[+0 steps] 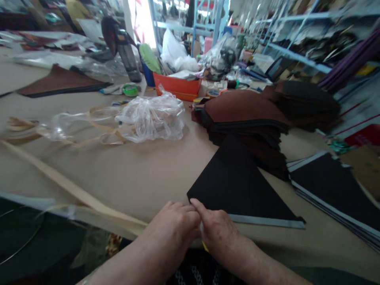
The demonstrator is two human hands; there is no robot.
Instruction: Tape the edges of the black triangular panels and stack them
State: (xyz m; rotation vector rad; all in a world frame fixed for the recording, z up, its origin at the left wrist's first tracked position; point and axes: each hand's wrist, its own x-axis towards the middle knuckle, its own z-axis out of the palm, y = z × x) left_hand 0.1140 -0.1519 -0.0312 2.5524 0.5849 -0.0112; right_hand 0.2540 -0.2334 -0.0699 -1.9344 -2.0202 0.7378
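My left hand [172, 223] and my right hand [216, 227] meet at the near table edge, fingers curled together. A thin pale strip [201, 228] shows between their fingertips, with a small yellow tip [204, 246] below. A long beige strip [77, 194] runs from the left towards my left hand and passes under it. Just beyond my right hand lies a black triangular sheet [237, 186], its near edge bound with a grey band [267, 221]. My right hand's fingers are close to its lower corner.
The tan work table [118, 174] holds a crumpled clear plastic bag [151, 118] with tan strips, a stack of brown and black sheets [246, 114], and a black sheet pile [332, 190]. An orange box [178, 87] and blue shelving [297, 55] stand beyond.
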